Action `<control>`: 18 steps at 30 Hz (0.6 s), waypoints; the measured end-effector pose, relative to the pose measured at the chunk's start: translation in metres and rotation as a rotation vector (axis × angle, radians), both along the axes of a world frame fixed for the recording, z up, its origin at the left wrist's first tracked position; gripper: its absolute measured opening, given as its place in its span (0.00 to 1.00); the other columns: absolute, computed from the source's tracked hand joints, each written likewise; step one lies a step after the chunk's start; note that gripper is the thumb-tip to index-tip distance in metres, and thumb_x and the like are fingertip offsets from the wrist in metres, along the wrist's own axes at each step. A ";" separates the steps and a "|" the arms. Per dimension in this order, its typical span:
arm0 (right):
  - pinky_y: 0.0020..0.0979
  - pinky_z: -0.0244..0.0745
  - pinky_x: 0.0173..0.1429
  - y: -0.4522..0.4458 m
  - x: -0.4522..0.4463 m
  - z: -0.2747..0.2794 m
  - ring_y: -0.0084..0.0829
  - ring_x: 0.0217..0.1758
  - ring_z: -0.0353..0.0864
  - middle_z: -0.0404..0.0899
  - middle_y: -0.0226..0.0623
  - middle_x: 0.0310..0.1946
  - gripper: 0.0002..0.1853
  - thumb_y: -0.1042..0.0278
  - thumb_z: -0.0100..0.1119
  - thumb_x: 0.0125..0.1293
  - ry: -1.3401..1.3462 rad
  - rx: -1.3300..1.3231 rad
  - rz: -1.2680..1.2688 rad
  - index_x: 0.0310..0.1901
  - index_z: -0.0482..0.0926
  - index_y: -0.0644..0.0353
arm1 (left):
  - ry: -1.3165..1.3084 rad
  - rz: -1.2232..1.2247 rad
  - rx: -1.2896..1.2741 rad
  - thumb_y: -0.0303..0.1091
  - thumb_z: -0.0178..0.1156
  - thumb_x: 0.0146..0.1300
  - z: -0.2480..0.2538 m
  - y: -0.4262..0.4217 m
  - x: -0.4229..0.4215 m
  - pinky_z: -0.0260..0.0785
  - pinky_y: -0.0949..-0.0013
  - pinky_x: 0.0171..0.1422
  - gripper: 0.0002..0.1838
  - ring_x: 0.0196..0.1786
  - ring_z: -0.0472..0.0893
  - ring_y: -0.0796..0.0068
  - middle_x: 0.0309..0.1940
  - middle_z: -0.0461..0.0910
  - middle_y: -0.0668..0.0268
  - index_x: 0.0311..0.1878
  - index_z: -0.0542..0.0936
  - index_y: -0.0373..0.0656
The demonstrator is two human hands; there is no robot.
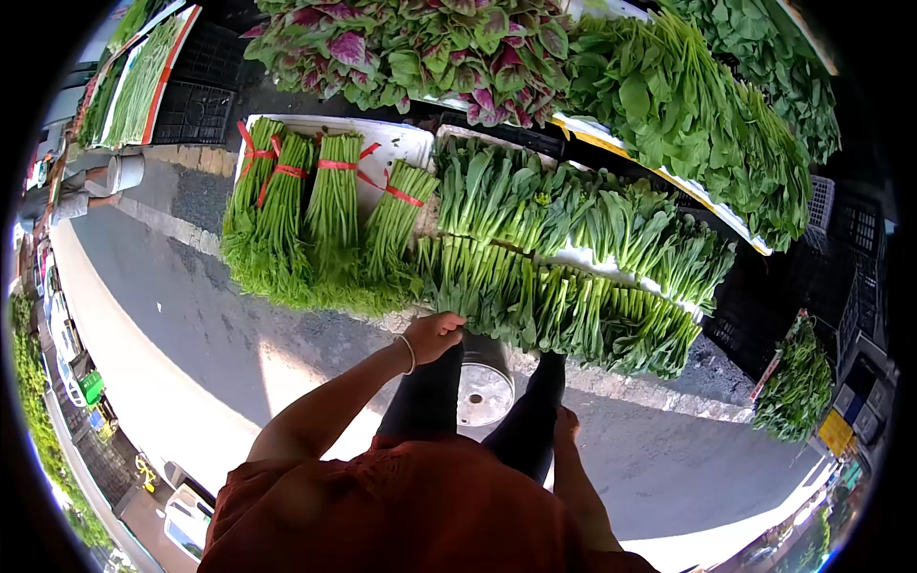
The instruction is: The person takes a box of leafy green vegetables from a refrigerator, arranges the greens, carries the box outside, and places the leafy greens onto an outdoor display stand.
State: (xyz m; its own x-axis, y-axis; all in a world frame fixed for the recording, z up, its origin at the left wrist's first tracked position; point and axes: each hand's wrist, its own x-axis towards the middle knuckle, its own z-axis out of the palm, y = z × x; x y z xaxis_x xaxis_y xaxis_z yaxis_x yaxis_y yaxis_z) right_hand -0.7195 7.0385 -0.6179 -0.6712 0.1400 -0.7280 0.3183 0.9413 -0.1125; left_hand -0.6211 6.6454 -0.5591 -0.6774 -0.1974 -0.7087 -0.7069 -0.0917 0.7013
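My left hand, with a pale bracelet at its wrist, is at the front edge of the leafy green vegetables. Its fingers are curled closed near the leaf tips; whether a leaf is between them is hidden. Beside my right thigh hangs my right hand, its fingers mostly out of sight. The leafy greens with thick pale stems lie in two rows. To their left, several bundles of thin green stalks, tied with red bands, lie in a white foam tray.
Red-and-green amaranth leaves and more leafy greens are piled behind. A round metal container stands between my legs. Black crates are at left. Further left are a person's arm and a white bucket. Another pile of greens lies at right.
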 end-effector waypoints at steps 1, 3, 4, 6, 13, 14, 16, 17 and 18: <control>0.32 0.67 0.41 0.009 0.024 -0.010 0.36 0.37 0.75 0.75 0.43 0.34 0.15 0.60 0.47 0.50 -0.017 0.055 -0.003 0.36 0.76 0.57 | 0.012 0.015 0.000 0.31 0.53 0.52 -0.001 -0.011 0.011 0.65 0.73 0.46 0.15 0.42 0.74 0.71 0.37 0.74 0.58 0.44 0.69 0.38; 0.35 0.68 0.39 0.001 0.054 -0.014 0.33 0.35 0.75 0.76 0.41 0.29 0.12 0.62 0.46 0.50 -0.133 0.215 0.479 0.31 0.76 0.57 | 0.010 0.040 0.009 0.31 0.52 0.52 -0.018 -0.023 0.037 0.66 0.73 0.45 0.14 0.40 0.75 0.73 0.34 0.75 0.60 0.43 0.70 0.38; 0.35 0.69 0.36 -0.018 0.060 -0.008 0.31 0.31 0.75 0.74 0.39 0.25 0.10 0.63 0.45 0.50 -0.115 0.147 0.831 0.28 0.75 0.57 | 0.065 0.137 0.015 0.33 0.52 0.52 -0.028 -0.031 0.053 0.66 0.74 0.41 0.14 0.35 0.75 0.75 0.32 0.75 0.61 0.42 0.71 0.38; 0.33 0.70 0.30 -0.045 0.073 -0.025 0.28 0.25 0.72 0.71 0.34 0.19 0.09 0.64 0.43 0.51 -0.176 0.027 0.773 0.24 0.73 0.57 | -0.033 0.284 -0.069 0.33 0.53 0.50 -0.045 -0.051 0.089 0.66 0.70 0.40 0.11 0.36 0.75 0.68 0.33 0.75 0.61 0.37 0.73 0.40; 0.29 0.68 0.26 -0.269 -0.013 -0.002 0.24 0.25 0.69 0.68 0.31 0.23 0.04 0.71 0.46 0.49 -0.054 -0.449 0.504 0.28 0.71 0.57 | -0.719 0.620 0.283 0.40 0.46 0.52 -0.082 -0.081 0.261 0.64 0.62 0.25 0.07 0.24 0.72 0.73 0.21 0.70 0.72 0.27 0.70 0.49; 0.29 0.69 0.29 -0.283 -0.025 -0.013 0.24 0.28 0.70 0.69 0.32 0.24 0.05 0.72 0.46 0.50 0.165 -0.451 0.811 0.30 0.71 0.57 | -0.758 0.599 0.271 0.40 0.47 0.52 -0.087 -0.078 0.285 0.64 0.62 0.25 0.07 0.24 0.72 0.73 0.21 0.70 0.71 0.27 0.70 0.49; 0.29 0.70 0.34 -0.334 -0.041 0.039 0.25 0.37 0.70 0.70 0.33 0.29 0.09 0.75 0.44 0.52 0.457 -0.413 1.144 0.35 0.70 0.59 | -0.792 0.540 0.239 0.40 0.47 0.52 -0.096 -0.072 0.312 0.64 0.62 0.24 0.07 0.23 0.72 0.73 0.21 0.70 0.71 0.27 0.71 0.49; 0.29 0.70 0.35 -0.350 -0.042 0.067 0.25 0.41 0.69 0.71 0.34 0.32 0.10 0.76 0.44 0.52 0.517 -0.392 1.283 0.38 0.70 0.60 | -0.782 0.497 0.219 0.39 0.48 0.52 -0.099 -0.069 0.318 0.64 0.62 0.24 0.07 0.23 0.72 0.73 0.21 0.70 0.71 0.27 0.71 0.49; 0.29 0.70 0.35 -0.355 -0.039 0.072 0.25 0.41 0.69 0.71 0.34 0.32 0.10 0.76 0.44 0.52 0.555 -0.392 1.271 0.38 0.70 0.60 | -0.750 0.445 0.197 0.39 0.48 0.52 -0.105 -0.066 0.319 0.64 0.62 0.23 0.07 0.23 0.72 0.73 0.21 0.71 0.70 0.27 0.71 0.49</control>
